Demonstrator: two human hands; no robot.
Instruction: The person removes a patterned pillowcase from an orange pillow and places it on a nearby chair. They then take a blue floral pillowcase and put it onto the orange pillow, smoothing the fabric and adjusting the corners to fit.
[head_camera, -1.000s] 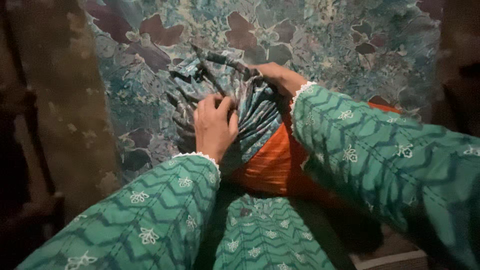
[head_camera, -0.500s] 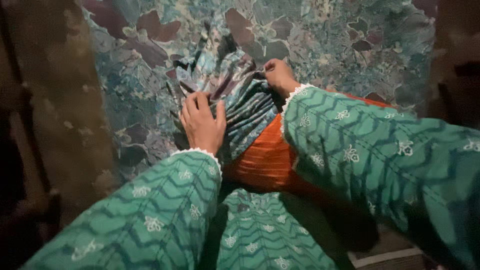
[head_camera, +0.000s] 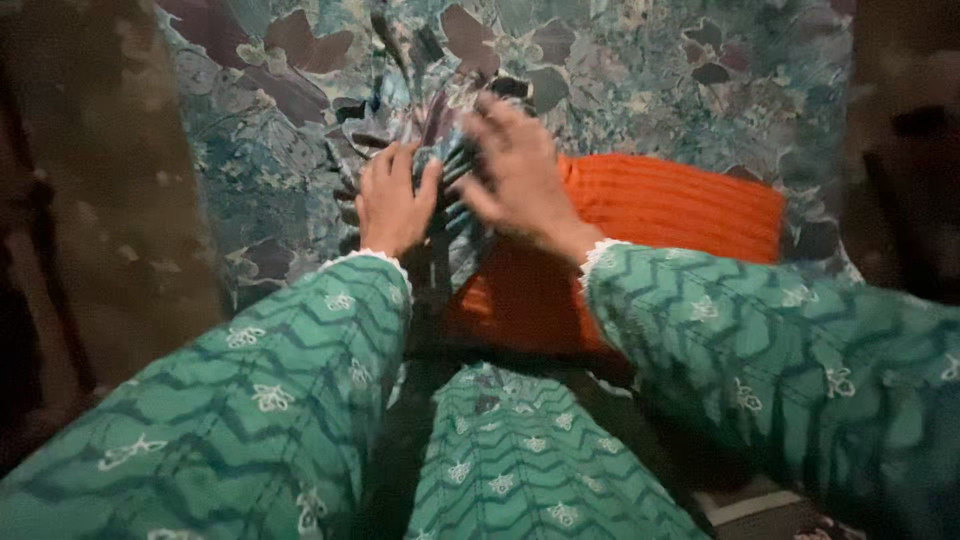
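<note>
A bunched-up blue-green patterned cloth (head_camera: 440, 150) lies gathered in folds on a floral bedspread (head_camera: 640, 80). My left hand (head_camera: 392, 200) presses down on the folds at their left side, fingers curled into the cloth. My right hand (head_camera: 515, 170) hovers blurred just right of it, fingers spread, over the folds and the edge of an orange ribbed cushion (head_camera: 660, 215). Both arms wear green sleeves with a zigzag and white flower print.
The orange ribbed cushion lies on the bedspread against my lap. A brownish mottled surface (head_camera: 110, 190) runs down the left side. Dark shapes stand at the far right edge (head_camera: 910, 150). My green-clad lap (head_camera: 520, 460) fills the bottom middle.
My right hand left the top of the bunched cloth and swung down and left over the folds, fingers spread. More of the orange cushion now shows. My left hand shifted slightly up.
</note>
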